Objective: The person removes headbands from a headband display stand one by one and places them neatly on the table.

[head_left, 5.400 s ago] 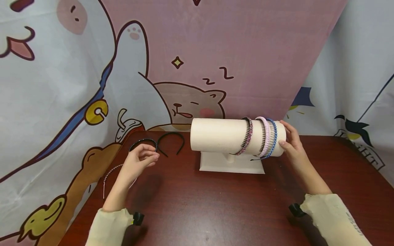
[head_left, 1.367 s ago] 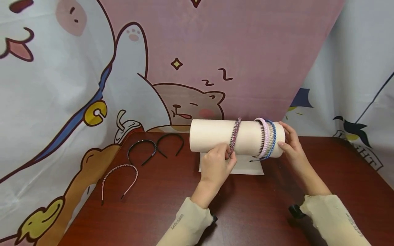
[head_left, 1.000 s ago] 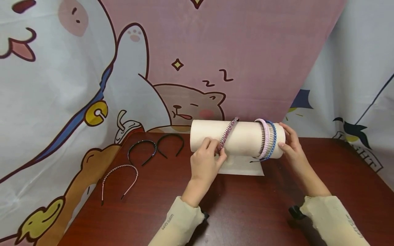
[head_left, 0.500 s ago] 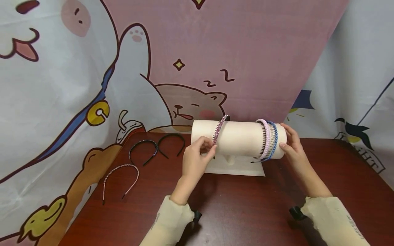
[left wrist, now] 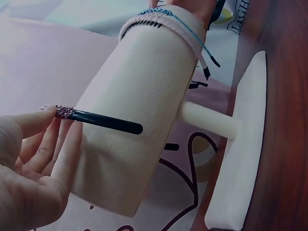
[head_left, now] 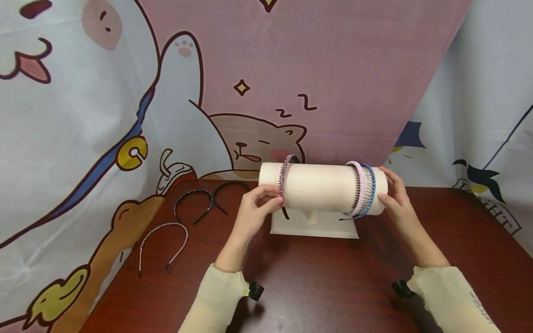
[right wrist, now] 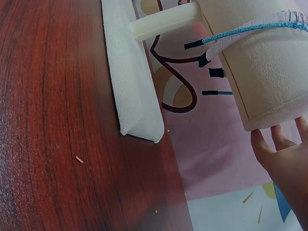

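A cream headband stand (head_left: 320,187), a padded roll on a post, stands on the dark red table. My left hand (head_left: 254,206) pinches a glittery pink headband (head_left: 283,178) near its lower front end. That headband sits around the roll close to its left end. In the left wrist view its smooth black tip (left wrist: 106,121) lies across the roll. My right hand (head_left: 395,194) grips the roll's right end, thumb in front. Next to that hand, a pale pink headband (head_left: 361,185) and a blue beaded headband (head_left: 372,185) are side by side on the roll.
Left of the stand lie a pink braided headband (head_left: 164,225), a black headband with small dots (head_left: 192,190) and a plain black headband (head_left: 231,182). The flat base (head_left: 316,231) supports the post. A printed cloth (head_left: 354,69) hangs behind the table.
My left hand came from beside the loose headbands, took hold of the glittery pink headband and slid it left along the roll. My right hand keeps its hold on the right end.
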`<act>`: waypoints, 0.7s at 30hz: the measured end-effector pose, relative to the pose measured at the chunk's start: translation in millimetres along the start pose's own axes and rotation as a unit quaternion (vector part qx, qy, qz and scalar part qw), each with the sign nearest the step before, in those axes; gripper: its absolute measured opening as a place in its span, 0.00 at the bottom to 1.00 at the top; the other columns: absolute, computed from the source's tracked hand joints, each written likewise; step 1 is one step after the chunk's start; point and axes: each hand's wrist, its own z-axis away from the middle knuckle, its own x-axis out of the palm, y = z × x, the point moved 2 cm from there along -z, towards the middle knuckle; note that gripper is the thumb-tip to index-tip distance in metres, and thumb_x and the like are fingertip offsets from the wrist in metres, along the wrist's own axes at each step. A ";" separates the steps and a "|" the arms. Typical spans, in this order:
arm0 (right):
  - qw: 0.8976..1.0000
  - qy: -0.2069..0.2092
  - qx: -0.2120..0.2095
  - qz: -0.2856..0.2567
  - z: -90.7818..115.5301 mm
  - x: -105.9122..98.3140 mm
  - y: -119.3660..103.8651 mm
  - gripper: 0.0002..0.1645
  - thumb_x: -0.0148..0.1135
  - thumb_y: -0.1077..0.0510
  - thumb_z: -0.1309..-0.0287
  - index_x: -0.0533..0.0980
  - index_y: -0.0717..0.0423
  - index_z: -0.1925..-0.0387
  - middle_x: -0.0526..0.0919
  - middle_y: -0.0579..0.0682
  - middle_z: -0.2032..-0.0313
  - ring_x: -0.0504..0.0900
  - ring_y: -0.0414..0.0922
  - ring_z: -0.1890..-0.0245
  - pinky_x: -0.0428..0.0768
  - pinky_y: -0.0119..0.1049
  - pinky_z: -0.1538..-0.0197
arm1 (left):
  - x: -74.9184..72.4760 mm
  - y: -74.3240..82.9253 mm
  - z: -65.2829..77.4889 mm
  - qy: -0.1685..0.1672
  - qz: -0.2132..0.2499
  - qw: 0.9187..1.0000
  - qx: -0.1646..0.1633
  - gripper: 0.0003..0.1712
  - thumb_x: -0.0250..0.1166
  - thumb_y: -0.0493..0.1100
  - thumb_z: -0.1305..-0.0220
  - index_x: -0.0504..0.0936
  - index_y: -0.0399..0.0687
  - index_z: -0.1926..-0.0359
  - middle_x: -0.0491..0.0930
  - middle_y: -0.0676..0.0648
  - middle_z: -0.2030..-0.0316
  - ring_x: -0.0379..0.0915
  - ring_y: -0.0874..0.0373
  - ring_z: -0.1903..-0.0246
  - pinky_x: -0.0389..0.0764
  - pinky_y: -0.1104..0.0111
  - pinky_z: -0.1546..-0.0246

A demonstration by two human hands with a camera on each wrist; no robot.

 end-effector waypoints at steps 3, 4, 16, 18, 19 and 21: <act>1.000 0.000 -0.001 0.000 -0.2 -0.2 -0.2 0.37 0.41 0.69 0.30 0.52 0.45 0.23 0.61 0.41 0.33 0.71 0.36 0.46 0.79 0.20 0.52 | -3.3 0.1 0.3 0.014 0.023 1.000 -0.001 0.13 0.63 0.27 0.35 0.77 0.22 0.51 0.81 0.55 0.68 0.80 0.69 0.68 0.86 0.71 0.60; 1.000 0.000 -0.001 0.000 -0.2 0.0 -0.2 0.37 0.41 0.69 0.30 0.52 0.45 0.23 0.61 0.41 0.33 0.71 0.36 0.46 0.79 0.20 0.52 | -4.6 -0.3 0.4 0.021 0.029 0.999 0.000 0.14 0.62 0.27 0.35 0.77 0.22 0.51 0.81 0.57 0.68 0.80 0.69 0.68 0.86 0.72 0.60; 1.000 0.001 -0.001 -0.003 0.9 0.5 1.9 0.37 0.41 0.69 0.30 0.53 0.45 0.24 0.61 0.40 0.33 0.71 0.36 0.45 0.79 0.20 0.52 | -34.3 -10.0 5.2 0.135 0.107 0.985 -0.028 0.09 0.61 0.28 0.33 0.79 0.35 0.53 0.83 0.55 0.66 0.82 0.66 0.66 0.86 0.74 0.63; 1.000 0.002 -0.001 -0.002 1.0 0.2 1.9 0.37 0.41 0.69 0.30 0.53 0.45 0.23 0.61 0.39 0.33 0.71 0.36 0.45 0.78 0.19 0.51 | -38.5 -10.5 6.0 0.146 0.103 0.984 -0.025 0.09 0.61 0.28 0.33 0.79 0.36 0.53 0.84 0.55 0.66 0.82 0.66 0.65 0.86 0.74 0.63; 1.000 0.003 -0.002 0.000 0.8 0.1 1.8 0.37 0.41 0.69 0.30 0.53 0.45 0.23 0.61 0.39 0.33 0.71 0.35 0.45 0.78 0.19 0.52 | -40.3 -10.2 6.3 0.149 0.099 0.984 -0.024 0.09 0.61 0.28 0.33 0.79 0.35 0.53 0.84 0.56 0.66 0.82 0.67 0.65 0.86 0.75 0.63; 1.000 0.004 -0.003 -0.001 0.6 0.0 1.4 0.37 0.41 0.69 0.30 0.53 0.45 0.23 0.61 0.39 0.33 0.72 0.35 0.46 0.78 0.19 0.52 | -43.2 -9.2 7.1 0.155 0.091 0.984 -0.020 0.09 0.61 0.28 0.33 0.80 0.34 0.53 0.84 0.56 0.66 0.82 0.67 0.65 0.86 0.75 0.63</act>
